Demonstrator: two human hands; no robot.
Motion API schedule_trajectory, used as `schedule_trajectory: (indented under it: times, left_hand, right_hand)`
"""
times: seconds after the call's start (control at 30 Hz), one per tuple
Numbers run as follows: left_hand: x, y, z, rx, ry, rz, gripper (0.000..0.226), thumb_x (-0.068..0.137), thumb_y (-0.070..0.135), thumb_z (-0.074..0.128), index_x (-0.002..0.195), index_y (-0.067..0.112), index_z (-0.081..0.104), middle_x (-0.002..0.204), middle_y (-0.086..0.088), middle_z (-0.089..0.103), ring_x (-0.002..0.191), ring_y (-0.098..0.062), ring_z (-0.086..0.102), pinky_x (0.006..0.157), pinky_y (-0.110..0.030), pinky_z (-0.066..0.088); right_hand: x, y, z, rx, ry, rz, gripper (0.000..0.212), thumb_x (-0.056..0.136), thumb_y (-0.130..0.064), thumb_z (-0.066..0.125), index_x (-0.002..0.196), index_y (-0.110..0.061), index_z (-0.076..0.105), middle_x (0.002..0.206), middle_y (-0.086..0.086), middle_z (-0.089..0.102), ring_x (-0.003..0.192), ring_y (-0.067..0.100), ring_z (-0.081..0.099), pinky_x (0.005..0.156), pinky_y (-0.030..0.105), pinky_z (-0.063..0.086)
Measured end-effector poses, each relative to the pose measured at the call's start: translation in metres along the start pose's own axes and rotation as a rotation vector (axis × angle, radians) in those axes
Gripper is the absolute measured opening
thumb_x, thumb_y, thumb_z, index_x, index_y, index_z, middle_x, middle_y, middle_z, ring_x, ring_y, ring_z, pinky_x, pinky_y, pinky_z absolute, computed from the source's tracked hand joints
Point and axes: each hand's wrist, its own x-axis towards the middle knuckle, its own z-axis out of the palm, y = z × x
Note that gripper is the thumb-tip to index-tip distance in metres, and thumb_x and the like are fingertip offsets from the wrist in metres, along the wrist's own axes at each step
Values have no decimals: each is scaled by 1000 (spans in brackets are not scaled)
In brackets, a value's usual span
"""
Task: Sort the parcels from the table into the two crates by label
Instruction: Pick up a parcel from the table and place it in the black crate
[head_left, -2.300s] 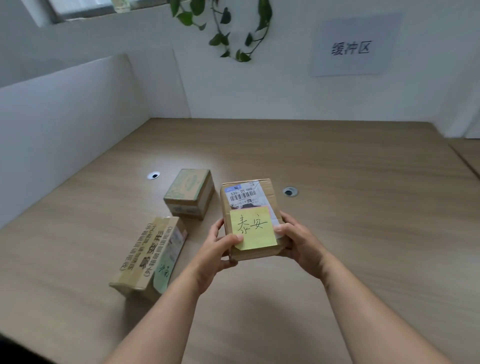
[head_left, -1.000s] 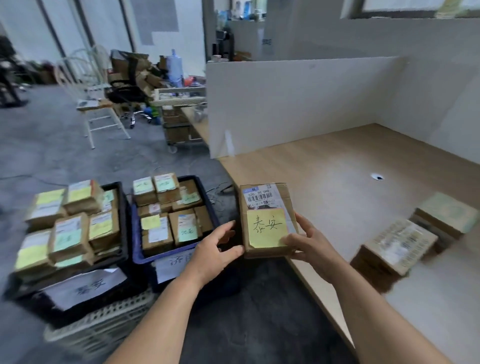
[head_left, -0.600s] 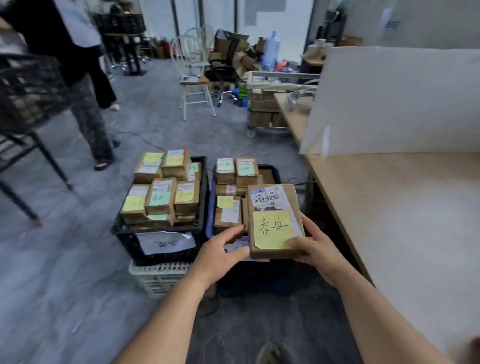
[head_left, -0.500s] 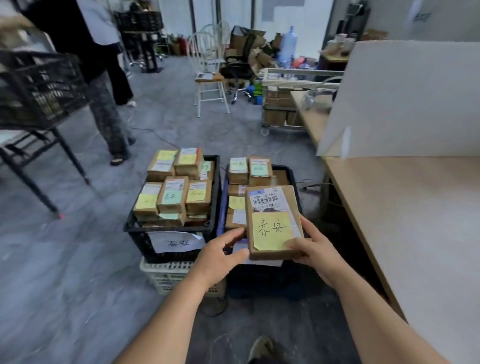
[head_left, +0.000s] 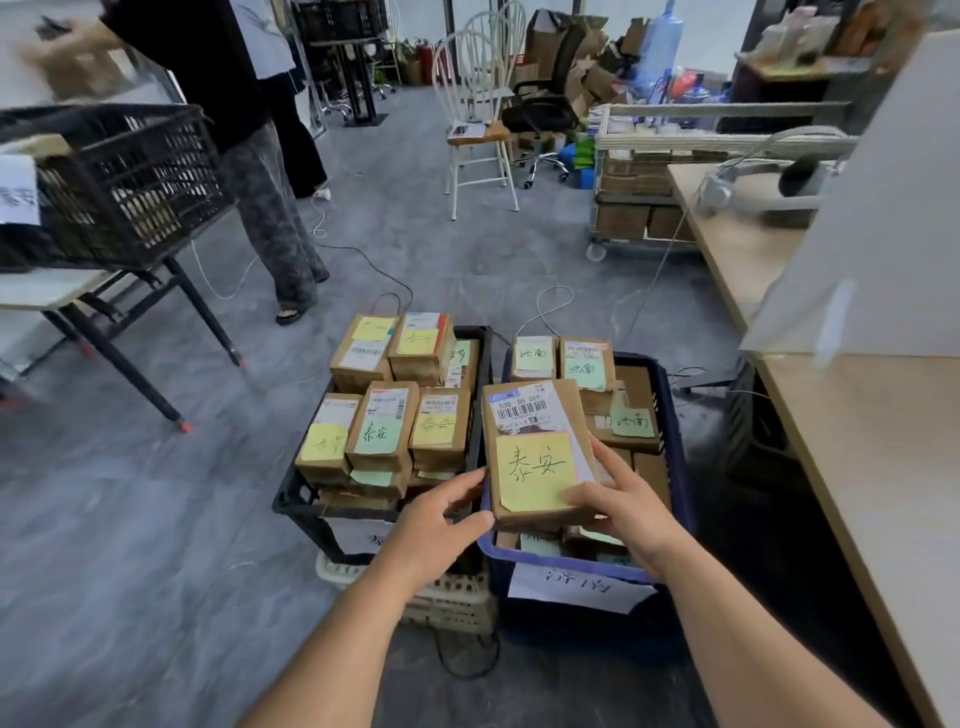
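While both hands are up in front of the camera, the parcel (head_left: 537, 449) sits between them, held in the air over the near left corner of the blue crate (head_left: 675, 441), right by the edge it shares with the black crate (head_left: 291, 499). The left hand (head_left: 436, 525) has its fingers curled against the parcel's left edge, thumb underneath near the bottom corner. The right hand (head_left: 623, 506) grips the other side, thumb pressed flat on the yellow sticky note (head_left: 532, 470) and the rest of the fingers wrapped round the right edge. So both sets of fingers are closed on the box, not spread wide.

The note has handwriting on it, and above it there's a white shipping label (head_left: 522, 408) with a barcode. The black crate on the left is piled with brown parcels carrying yellow and green notes, stacked above the rim. The blue one on the right has parcels with green notes, less full. Each crate has a white paper sign on its front, and the black one rests on a pale crate (head_left: 447, 603).

Wooden worktop (head_left: 852, 467) runs along the right with a white divider panel (head_left: 883, 234) on it. Further back there's a white chair (head_left: 480, 114), another person's legs (head_left: 275, 223), and a black basket (head_left: 114, 176) on a stand to the left
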Motion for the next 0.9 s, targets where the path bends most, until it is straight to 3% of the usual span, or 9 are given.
schedule_trajectory:
  times: [0.07,0.3,0.43,0.53,0.63,0.7,0.77,0.9]
  left_hand:
    - [12,-4,-4,-5,9,-22,57,92,24,61,143,36,39,144,7,45,131,-10,42,106,-28,35]
    - [25,-41,-33,-59,19,-148,54,94,25,57,144,36,37,140,2,47,117,-7,46,101,-28,39]
    - [47,-63,-61,-134,56,-186,59,95,35,55,148,30,29,137,7,47,114,-6,47,96,-27,37]
    - [70,-72,-84,-146,31,-213,59,93,47,53,146,36,29,129,17,48,123,-10,46,104,-38,34]
    - [93,-90,-108,-175,-8,-300,48,84,61,56,128,49,41,132,12,54,124,-17,48,106,-46,34]
    - [107,-107,-122,-327,-11,-396,74,64,75,67,129,45,47,126,8,60,120,-19,51,104,-49,39]
    - [118,-126,-131,-498,-52,-475,87,54,70,76,131,39,50,116,2,68,113,-24,59,97,-49,47]
    - [129,-155,-141,-656,-70,-551,37,85,35,64,119,22,61,102,-8,72,98,-25,65,89,-46,53]
  right_hand:
    - [16,-4,4,-21,-4,0,80,70,-26,75,137,-52,40,109,1,73,102,23,68,99,48,50]
    - [52,-4,44,-52,-101,79,66,77,-17,74,125,-52,47,106,5,72,98,26,68,91,39,55]
    - [75,-3,70,-62,-154,129,83,56,-27,75,133,-42,46,113,12,68,104,33,66,96,45,53]
    - [93,-1,89,-71,-179,176,88,46,-35,76,130,-32,50,117,15,66,106,34,65,97,49,51]
    - [111,1,105,-72,-224,223,86,45,-34,73,128,-25,53,121,13,64,105,27,65,79,31,56]
    - [123,-2,116,-94,-281,251,83,46,-32,71,128,-25,55,121,12,64,103,23,64,71,22,52]
    - [136,-3,127,-106,-329,283,79,48,-30,70,126,-26,57,121,12,66,107,23,64,75,23,53]
    - [162,8,147,-73,-279,337,68,60,-23,68,127,-31,57,122,8,67,113,24,62,99,39,51]
